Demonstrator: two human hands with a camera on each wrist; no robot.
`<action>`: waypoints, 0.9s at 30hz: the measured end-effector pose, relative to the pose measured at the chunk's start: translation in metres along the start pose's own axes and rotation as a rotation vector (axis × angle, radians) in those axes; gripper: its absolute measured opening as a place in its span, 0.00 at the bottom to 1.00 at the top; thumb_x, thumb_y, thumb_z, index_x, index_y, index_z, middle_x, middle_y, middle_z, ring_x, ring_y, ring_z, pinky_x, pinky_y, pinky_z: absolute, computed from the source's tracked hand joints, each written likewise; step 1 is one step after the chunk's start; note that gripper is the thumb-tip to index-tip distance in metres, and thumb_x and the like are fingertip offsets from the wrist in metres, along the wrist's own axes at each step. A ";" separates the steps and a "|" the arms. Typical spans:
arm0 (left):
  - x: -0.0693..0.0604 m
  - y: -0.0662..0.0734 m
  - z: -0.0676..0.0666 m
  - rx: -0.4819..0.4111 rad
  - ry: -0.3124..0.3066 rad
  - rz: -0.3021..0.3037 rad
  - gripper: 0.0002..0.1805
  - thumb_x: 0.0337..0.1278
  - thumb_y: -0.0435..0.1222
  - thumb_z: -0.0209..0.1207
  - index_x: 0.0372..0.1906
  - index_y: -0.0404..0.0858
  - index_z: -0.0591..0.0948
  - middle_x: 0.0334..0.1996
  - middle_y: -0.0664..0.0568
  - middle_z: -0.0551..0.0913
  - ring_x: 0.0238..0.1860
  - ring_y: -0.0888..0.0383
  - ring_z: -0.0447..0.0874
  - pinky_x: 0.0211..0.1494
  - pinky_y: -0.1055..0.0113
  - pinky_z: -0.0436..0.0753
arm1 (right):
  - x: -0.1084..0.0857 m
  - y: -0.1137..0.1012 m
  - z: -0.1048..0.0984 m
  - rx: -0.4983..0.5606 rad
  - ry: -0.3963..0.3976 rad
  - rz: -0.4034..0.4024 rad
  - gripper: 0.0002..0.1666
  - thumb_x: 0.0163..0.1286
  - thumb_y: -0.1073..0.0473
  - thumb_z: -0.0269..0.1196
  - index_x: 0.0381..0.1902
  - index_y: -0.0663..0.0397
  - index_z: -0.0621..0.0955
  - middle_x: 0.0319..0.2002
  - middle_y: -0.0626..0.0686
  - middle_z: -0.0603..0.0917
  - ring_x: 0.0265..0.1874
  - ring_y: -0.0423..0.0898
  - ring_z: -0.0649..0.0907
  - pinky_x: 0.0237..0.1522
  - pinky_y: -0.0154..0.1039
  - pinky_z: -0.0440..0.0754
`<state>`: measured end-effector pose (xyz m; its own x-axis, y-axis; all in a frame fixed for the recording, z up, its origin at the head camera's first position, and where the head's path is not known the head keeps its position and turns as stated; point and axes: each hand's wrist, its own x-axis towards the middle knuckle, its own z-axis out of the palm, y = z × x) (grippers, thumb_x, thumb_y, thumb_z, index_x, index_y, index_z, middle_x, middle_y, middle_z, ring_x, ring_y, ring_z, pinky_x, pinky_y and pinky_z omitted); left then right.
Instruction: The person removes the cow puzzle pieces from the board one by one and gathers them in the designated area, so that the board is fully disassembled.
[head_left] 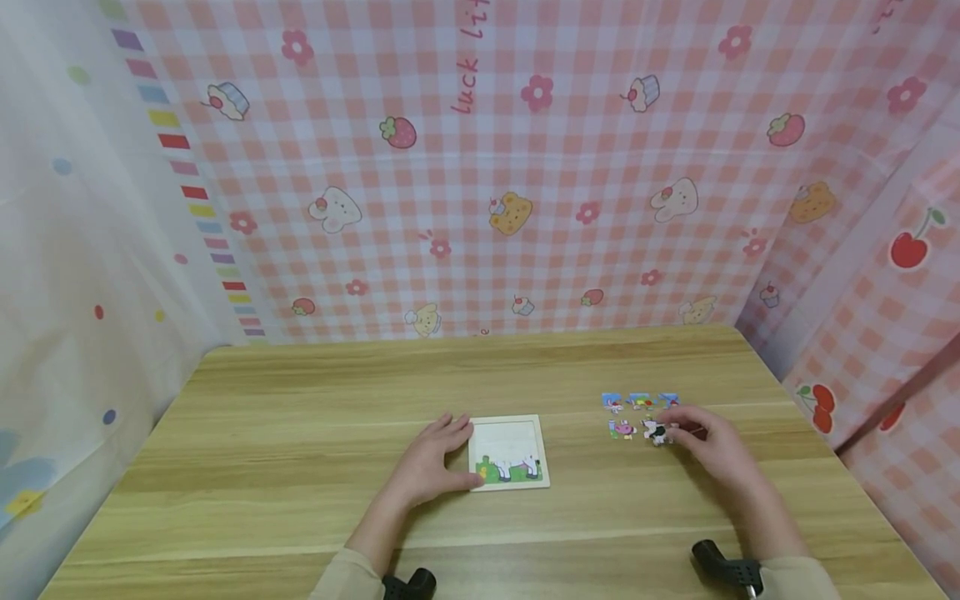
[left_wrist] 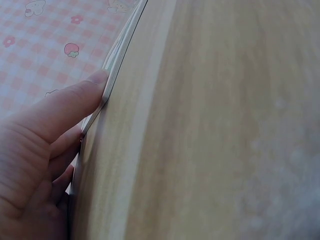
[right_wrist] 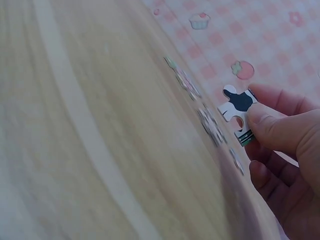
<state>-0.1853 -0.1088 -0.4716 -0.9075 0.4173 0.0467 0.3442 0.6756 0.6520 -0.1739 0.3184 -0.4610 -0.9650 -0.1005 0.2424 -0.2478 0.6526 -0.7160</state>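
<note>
A square wooden puzzle tray point(head_left: 504, 435) lies on the table. Its lower strip shows green grass and white animal legs, while the upper part is bare. My left hand point(head_left: 435, 458) rests along the tray's left side, fingers extended and thumb at the lower left corner; the left wrist view shows the thumb point(left_wrist: 75, 105) against the rim. Between thumb and fingers, my right hand point(right_wrist: 285, 130) pinches a black-and-white jigsaw piece point(right_wrist: 242, 102), raised over the other pieces. Right of the tray lie several loose pieces, among them a pink one point(head_left: 622, 429) and a colourful one point(head_left: 642, 402).
The wooden table point(head_left: 337, 400) extends on all sides of the tray and pieces. A pink checked curtain point(head_left: 480, 183) hangs behind its far edge, with more curtains at the left and right. A black wrist mount point(head_left: 723, 567) sits at the right sleeve.
</note>
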 end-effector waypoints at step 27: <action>0.001 -0.001 0.000 0.015 -0.012 -0.003 0.48 0.44 0.52 0.74 0.70 0.35 0.70 0.74 0.48 0.65 0.77 0.41 0.53 0.75 0.40 0.57 | 0.000 0.023 -0.018 -0.179 -0.020 0.093 0.11 0.70 0.64 0.63 0.48 0.55 0.85 0.49 0.60 0.86 0.44 0.45 0.81 0.42 0.31 0.77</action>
<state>-0.1861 -0.1092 -0.4723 -0.9057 0.4224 0.0361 0.3453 0.6854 0.6411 -0.1785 0.3467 -0.4657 -0.9849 -0.0470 0.1664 -0.1398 0.7826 -0.6066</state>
